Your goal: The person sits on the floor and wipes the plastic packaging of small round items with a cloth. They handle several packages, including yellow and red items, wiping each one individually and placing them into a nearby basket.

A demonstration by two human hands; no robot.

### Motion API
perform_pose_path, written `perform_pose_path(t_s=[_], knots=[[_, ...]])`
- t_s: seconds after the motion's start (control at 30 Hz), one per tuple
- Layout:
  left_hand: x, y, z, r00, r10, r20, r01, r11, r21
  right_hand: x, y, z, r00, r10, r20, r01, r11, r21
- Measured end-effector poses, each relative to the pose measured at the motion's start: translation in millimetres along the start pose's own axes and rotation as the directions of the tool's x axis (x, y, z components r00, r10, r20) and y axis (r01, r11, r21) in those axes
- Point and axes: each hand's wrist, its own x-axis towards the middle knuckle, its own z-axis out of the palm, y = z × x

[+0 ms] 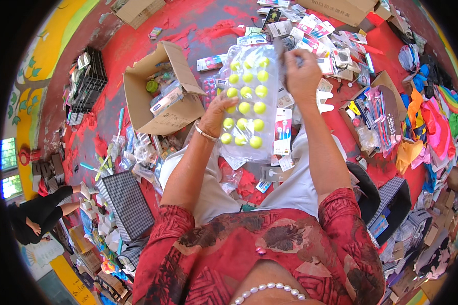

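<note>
Above the lap, in the middle of the view: a clear plastic pack (250,100) of round lime-yellow balls (246,92), three columns across, tilted up and facing the head. At its left edge, the left hand (218,113), thumb over the front face, with the edge pinched between thumb and fingers; fingers behind mostly hidden. Near the pack's upper right, the right hand (301,71), fingers curled, a dark blurred shape by the fingertips; cannot tell whether pinched or loose, nor whether in contact with the pack. Just beside the lower right edge, a slim white package (282,133) with a red top. To the left, a brown cardboard box (137,107), flaps up, with mixed packets inside. Beyond the right hand, a heap of small white and pink packages (315,33). Farther right, another box (384,114), full of long slender things, and next to it bright cloth (432,127). Underneath all, red-and-grey floor (198,38).
</note>
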Motion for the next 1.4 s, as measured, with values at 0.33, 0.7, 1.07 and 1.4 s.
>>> perform_pose_path(t_s=[0.33, 0.7, 1.07, 1.4], knots=[[4, 13, -22, 0.997, -0.07, 0.018, 0.071, 0.9, -0.431, -3, 25, -27, 0.561, 0.063, 0.825, -0.815, -0.134, 0.564], [10, 9, -15, 0.966, 0.101, -0.237, -0.123, 0.989, -0.083, 5, 10, -24, 0.558, 0.005, 0.83, -0.78, -0.336, 0.527], [13, -9, -3, 0.98, 0.042, -0.195, -0.052, 0.998, -0.047, -16, -11, 15, 0.858, 0.128, 0.497, -0.254, 0.948, 0.194], [7, 1, -5, 0.922, 0.198, -0.333, -0.216, 0.976, -0.018, -50, -52, 10, 0.696, -0.349, 0.628, 0.441, 0.897, 0.01]])
